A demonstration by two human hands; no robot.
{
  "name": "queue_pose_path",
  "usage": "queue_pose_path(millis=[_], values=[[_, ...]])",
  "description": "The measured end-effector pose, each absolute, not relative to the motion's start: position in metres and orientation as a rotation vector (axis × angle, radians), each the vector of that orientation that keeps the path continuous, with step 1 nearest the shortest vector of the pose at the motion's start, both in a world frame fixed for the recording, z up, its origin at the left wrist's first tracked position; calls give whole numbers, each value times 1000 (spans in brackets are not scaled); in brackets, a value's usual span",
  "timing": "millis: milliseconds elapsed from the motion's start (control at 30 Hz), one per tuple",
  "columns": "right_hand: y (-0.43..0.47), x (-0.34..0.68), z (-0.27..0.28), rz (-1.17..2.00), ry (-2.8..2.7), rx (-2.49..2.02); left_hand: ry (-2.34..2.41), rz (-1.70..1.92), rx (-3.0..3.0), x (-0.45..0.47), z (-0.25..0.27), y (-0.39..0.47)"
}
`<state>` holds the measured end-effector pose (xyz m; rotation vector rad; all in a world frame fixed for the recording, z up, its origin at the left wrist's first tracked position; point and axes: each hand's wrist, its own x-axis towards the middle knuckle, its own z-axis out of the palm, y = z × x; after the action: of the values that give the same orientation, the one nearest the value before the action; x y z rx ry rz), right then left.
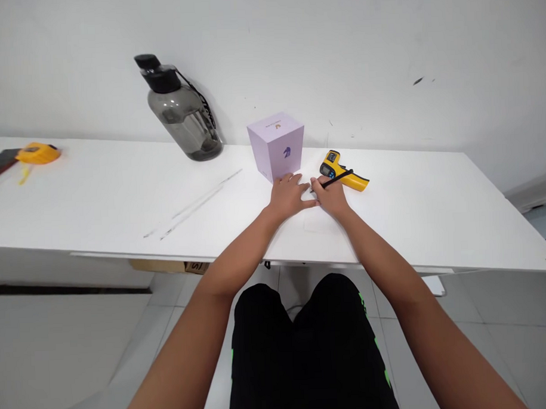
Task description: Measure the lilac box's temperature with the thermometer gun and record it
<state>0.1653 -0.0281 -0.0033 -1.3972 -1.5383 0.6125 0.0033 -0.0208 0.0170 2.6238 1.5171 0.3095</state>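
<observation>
My left hand [288, 195] lies flat with its fingers spread on the white table, just in front of a lilac box [277, 144]. Its thumb reaches toward my other hand. Between the fingers of my right hand [330, 195] is a slim black pen [339, 178], its tip pointing down at the tabletop between the hands. Right behind that hand rests a yellow infrared thermometer gun [355, 181], lying on its side and partly covered by the pen. Whether a sheet lies under my hands I cannot tell.
A grey see-through water bottle [180, 118] with a black lid leans against the wall left of the box. Farther left sit a yellow tape measure [38, 153] and a dark tool [2, 165] cut off by the frame. The table's front edge [203, 256] runs above my knees.
</observation>
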Motion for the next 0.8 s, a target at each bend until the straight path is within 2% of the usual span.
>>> queue_pose_path(millis=[800], values=[[-25, 166, -3, 697, -1584, -1416, 1469, 286, 2573, 3, 22, -22]])
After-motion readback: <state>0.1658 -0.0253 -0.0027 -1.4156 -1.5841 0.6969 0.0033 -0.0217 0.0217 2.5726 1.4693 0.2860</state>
